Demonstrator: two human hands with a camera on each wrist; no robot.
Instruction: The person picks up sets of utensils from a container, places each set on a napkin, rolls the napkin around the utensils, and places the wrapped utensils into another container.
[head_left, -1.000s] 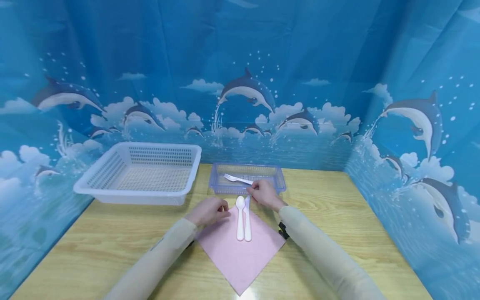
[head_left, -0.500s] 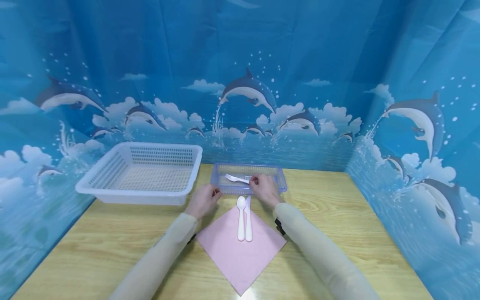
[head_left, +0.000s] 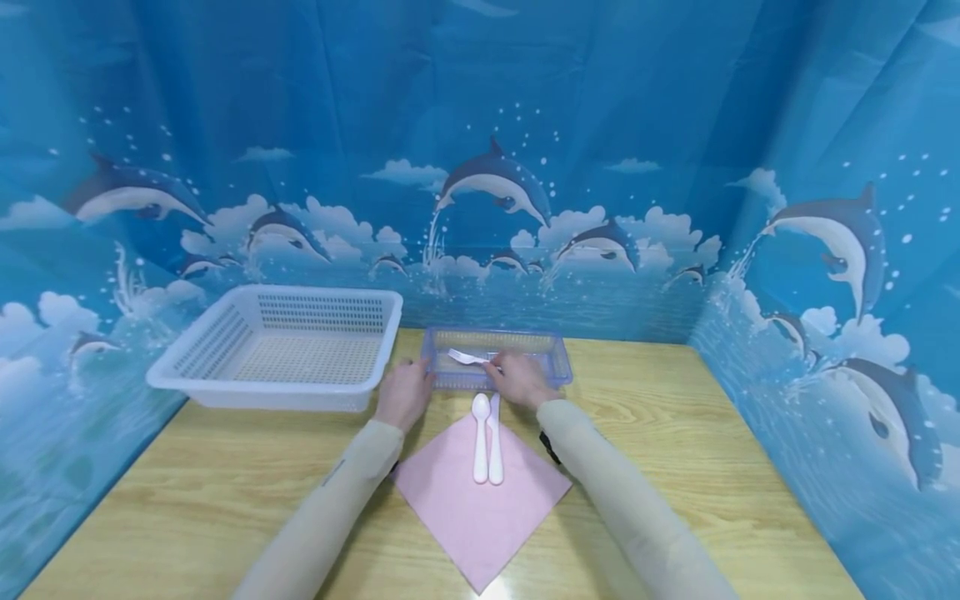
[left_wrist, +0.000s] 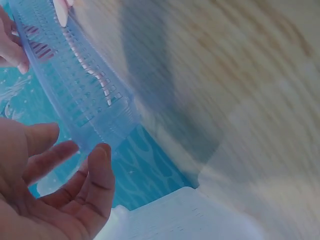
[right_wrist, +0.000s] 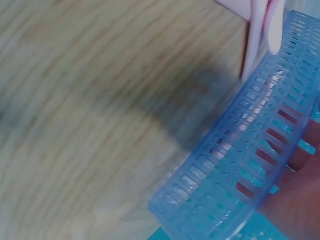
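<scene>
The fork (head_left: 463,357), left in the tray (head_left: 457,382), meets the right hand's (head_left: 522,378) fingertips (gripped or not, I can't tell); the left hand (head_left: 405,390) looks loose, empty. Spoon (head_left: 480,442) and knife (head_left: 496,454) already lie on the napkin (head_left: 480,529), nearer than both hands.

Arms (head_left: 328,507) stretched forward | left hand (head_left: 406,392) loosely curled | right hand (head_left: 519,379) pinching
</scene>
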